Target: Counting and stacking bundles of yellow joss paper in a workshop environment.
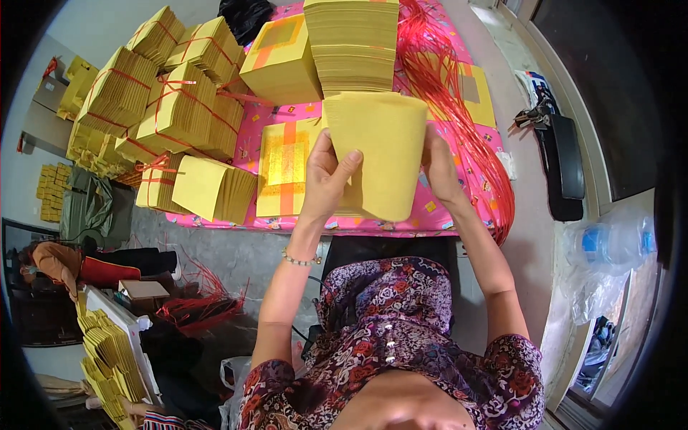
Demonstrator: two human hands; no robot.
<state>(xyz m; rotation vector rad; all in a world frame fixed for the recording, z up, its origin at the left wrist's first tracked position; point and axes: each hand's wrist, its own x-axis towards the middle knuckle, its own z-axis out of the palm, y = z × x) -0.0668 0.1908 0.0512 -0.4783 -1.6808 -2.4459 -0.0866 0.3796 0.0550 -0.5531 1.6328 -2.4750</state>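
Note:
A thick stack of yellow paper [376, 158] is held up between my two hands over the near side of the pink table. My left hand [330, 172] grips its left side, thumb across the front face. At the right edge, my right hand [438, 168] presses against the stack, with most of its fingers hidden behind the paper. Just beyond stands a taller pile of yellow paper [355, 50]. Left of my left hand lies a yellow sheet with a gold square and an orange stripe [276, 183].
Bundles of yellow paper tied with red ribbon [175, 115] crowd the table's left. Long red ribbons [448, 93] hang down its right side. A black case [566, 168] and a plastic bottle [609, 240] are farther right. Another person's striped sleeve [168, 421] shows at lower left.

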